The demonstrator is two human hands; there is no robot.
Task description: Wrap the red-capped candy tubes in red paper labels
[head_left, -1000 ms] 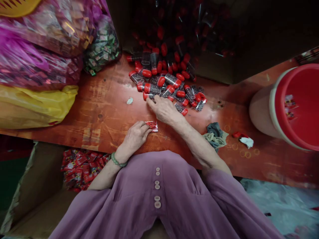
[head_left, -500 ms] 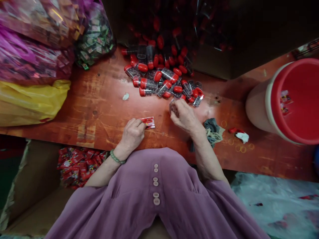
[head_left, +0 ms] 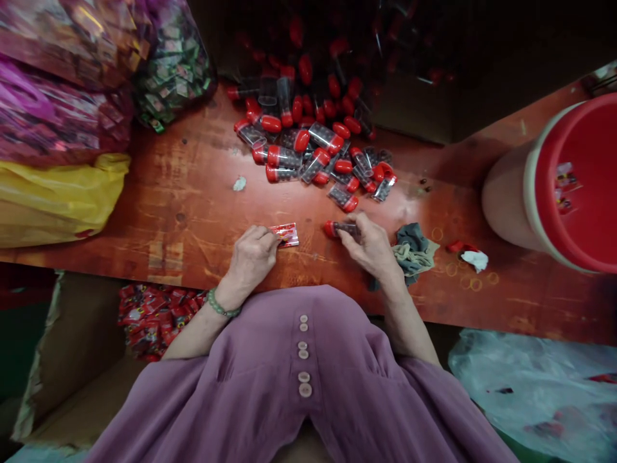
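My left hand [head_left: 254,257] is closed on one end of a small red printed packet [head_left: 288,235], whose other end sticks out to the right. A clear plastic tube with a red cap [head_left: 340,229] is pinched in my right hand [head_left: 369,247], its capped end pointing left toward the packet. The tube holds dark contents, too small to make out. Just beyond my right hand, another red-capped tube [head_left: 343,198] lies at the near edge of a heap of similar tubes [head_left: 308,141]. A gap of bare tabletop separates my two hands.
Bulging bags [head_left: 62,116] of small packets stand at the left, with a yellow bag [head_left: 62,199] below. A red-rimmed bucket [head_left: 511,186] is at the right, near a grey cloth [head_left: 412,247] and rubber bands. Below left, a carton [head_left: 72,360] holds red packets.
My right hand has drawn a tube from the heap back toward me, and its red cap now shows. My left hand stays on the packet. The view has shifted slightly.
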